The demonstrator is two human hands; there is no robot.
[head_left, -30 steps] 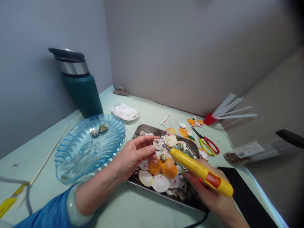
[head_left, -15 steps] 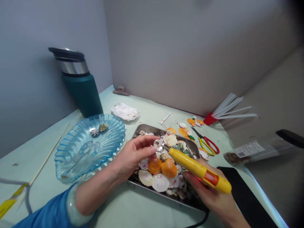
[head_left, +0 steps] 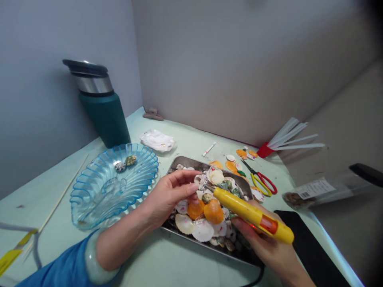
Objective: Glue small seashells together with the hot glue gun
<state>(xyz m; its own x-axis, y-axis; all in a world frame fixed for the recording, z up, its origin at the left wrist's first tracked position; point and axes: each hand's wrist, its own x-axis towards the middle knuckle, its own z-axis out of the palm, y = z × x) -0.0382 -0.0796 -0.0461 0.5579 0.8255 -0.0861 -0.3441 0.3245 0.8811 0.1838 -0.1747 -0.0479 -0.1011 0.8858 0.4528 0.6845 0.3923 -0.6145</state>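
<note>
My right hand [head_left: 266, 243] is wrapped round a yellow glue gun [head_left: 245, 209] with a lit red window. Its metal nozzle points left, at or very near a small whitish piece [head_left: 200, 181], perhaps a shell, pinched in the fingertips of my left hand [head_left: 173, 193]. Whether nozzle and piece touch, I cannot tell. Both hands are over a metal tray [head_left: 191, 240] heaped with seashells. Among them, below the nozzle, are orange scallop shells [head_left: 213, 211] and a white shell [head_left: 202, 230]. My right hand covers part of the tray's right side.
A blue scalloped dish [head_left: 98, 195] with two small shells stands left, before a green bottle [head_left: 104, 115]. Scissors [head_left: 262, 181], loose shells [head_left: 230, 166] and a red cup [head_left: 265, 150] of translucent sticks are at the back right. A black cord [head_left: 257, 281] runs along the front.
Both hands stay almost in place, the left still pinching the small piece. The glue gun has shifted very slightly right, and the whole view has drifted a little.
</note>
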